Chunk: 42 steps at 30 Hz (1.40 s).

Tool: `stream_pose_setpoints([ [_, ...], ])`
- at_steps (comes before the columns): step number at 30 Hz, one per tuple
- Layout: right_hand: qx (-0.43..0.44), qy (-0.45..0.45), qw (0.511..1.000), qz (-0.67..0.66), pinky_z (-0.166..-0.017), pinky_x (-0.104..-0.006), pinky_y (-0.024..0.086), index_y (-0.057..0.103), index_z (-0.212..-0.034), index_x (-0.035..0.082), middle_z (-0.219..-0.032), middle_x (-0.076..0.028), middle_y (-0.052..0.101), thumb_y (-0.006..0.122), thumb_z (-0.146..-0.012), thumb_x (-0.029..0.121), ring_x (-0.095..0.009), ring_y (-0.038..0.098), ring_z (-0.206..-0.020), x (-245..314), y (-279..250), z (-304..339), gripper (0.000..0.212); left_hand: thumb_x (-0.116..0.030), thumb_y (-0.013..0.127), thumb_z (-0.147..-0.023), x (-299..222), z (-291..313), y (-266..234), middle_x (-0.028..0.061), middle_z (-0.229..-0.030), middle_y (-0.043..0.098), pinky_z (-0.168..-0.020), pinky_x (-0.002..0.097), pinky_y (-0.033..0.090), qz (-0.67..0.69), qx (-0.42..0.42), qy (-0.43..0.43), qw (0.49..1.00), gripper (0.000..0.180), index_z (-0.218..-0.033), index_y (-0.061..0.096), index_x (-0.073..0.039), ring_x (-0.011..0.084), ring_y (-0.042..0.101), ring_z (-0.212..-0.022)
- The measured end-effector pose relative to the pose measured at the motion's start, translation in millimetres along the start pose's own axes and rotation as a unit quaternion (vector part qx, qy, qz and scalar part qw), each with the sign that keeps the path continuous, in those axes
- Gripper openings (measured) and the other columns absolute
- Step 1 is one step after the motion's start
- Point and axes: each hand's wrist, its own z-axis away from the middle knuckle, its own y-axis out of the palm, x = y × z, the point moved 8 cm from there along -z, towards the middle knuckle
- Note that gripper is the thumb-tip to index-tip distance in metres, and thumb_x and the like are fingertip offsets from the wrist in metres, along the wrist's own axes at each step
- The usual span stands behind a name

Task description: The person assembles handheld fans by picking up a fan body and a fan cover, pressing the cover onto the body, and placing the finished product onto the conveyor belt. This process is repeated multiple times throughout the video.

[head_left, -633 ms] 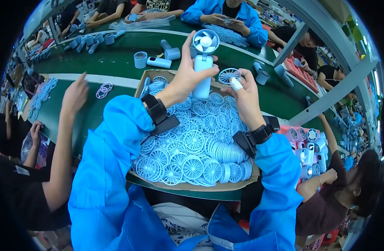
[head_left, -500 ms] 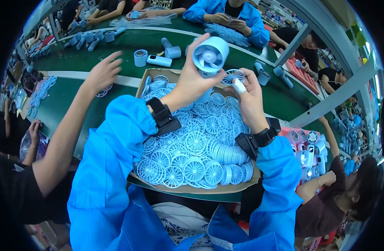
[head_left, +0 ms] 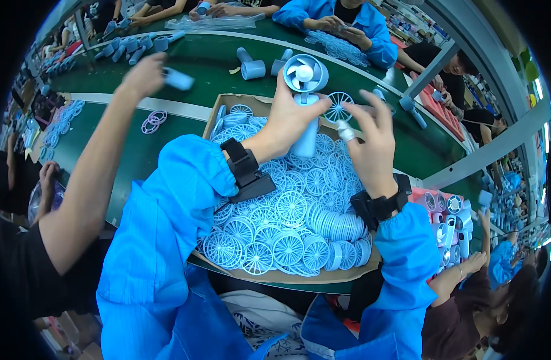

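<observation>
My left hand (head_left: 284, 123) is wrapped round a light-blue handheld fan (head_left: 305, 73), held upright with its white blades showing and the handle pointing down. A round, spoked fan grille (head_left: 339, 108) stands just right of the fan, near my left thumb tip. My right hand (head_left: 371, 141), white covering on its thumb, has that grille at its thumb and a bent finger; another finger is raised and slightly blurred. Below both hands sits a shallow cardboard box (head_left: 275, 277) full of light-blue grilles (head_left: 291, 206), some loose, some stacked in rows.
On the green table (head_left: 209, 57) lie fan bodies (head_left: 251, 67) and two pinkish rings (head_left: 154, 122). A co-worker's arm (head_left: 101, 144) reaches in from the left, near a blurred blue part (head_left: 178, 79). At right, a pink tray (head_left: 449, 201) holds fans. A metal post (head_left: 467, 165) slants nearby.
My left hand has turned the fan more upright, so its handle now shows. My right hand has shifted right and its fingers have spread. The co-worker's hand at left has moved up to a blue part.
</observation>
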Motion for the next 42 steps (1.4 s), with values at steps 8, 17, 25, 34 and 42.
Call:
stream_pose_setpoints([
  [8, 0.045, -0.082, 0.987, 0.131, -0.087, -0.0373, 0.047, 0.062, -0.114, 0.010, -0.120, -0.014, 0.056, 0.072, -0.067, 0.003, -0.032, 0.056, -0.105, 4, 5, 2, 0.048, -0.006, 0.063, -0.082, 21, 6, 0, 0.0081, -0.103, 0.052, -0.056, 0.0306, 0.053, 0.033, -0.027, -0.109, 0.993, 0.076, -0.139, 0.014, -0.016, 0.0161, 0.061, -0.079],
  [17, 0.020, -0.083, 0.992, 0.091, -0.086, -0.0380, 0.047, 0.065, -0.108, 0.008, -0.115, -0.013, 0.058, 0.074, -0.064, 0.005, -0.031, 0.057, -0.102, 11, -3, 1, 0.045, -0.002, 0.054, -0.085, 33, 23, 24, 0.0143, -0.099, 0.057, -0.060, 0.0323, 0.052, -0.149, 0.111, -0.100, 0.977, 0.072, -0.143, 0.015, -0.022, 0.0198, 0.062, -0.075],
  [25, 0.026, -0.115, 0.986, 0.117, -0.086, -0.0385, 0.047, 0.065, -0.106, 0.007, -0.114, -0.014, 0.059, 0.074, -0.063, 0.004, -0.031, 0.056, -0.100, 18, 1, 3, 0.044, -0.001, 0.052, -0.085, 29, 26, 25, 0.0174, -0.099, 0.058, -0.065, 0.0346, 0.052, -0.172, 0.108, -0.058, 0.978, 0.071, -0.143, 0.015, -0.020, 0.0222, 0.063, -0.076],
  [34, 0.018, -0.117, 0.987, 0.112, -0.086, -0.0390, 0.047, 0.065, -0.106, 0.007, -0.114, -0.015, 0.058, 0.072, -0.063, 0.002, -0.032, 0.056, -0.100, 18, 0, -1, 0.043, -0.003, 0.052, -0.087, 27, 23, 28, 0.0190, -0.100, 0.058, -0.066, 0.0354, 0.052, -0.181, 0.114, -0.076, 0.974, 0.069, -0.143, 0.015, -0.019, 0.0243, 0.064, -0.077],
  [42, 0.040, -0.108, 0.984, 0.138, -0.087, -0.0374, 0.046, 0.067, -0.104, 0.008, -0.117, -0.014, 0.057, 0.070, -0.070, 0.006, -0.033, 0.055, -0.102, 12, 6, 2, 0.035, -0.004, 0.053, -0.087, 35, 25, 28, 0.0184, -0.107, 0.056, -0.064, 0.0324, 0.052, -0.144, 0.114, -0.105, 0.977, 0.068, -0.142, 0.015, -0.018, 0.0222, 0.063, -0.075],
])
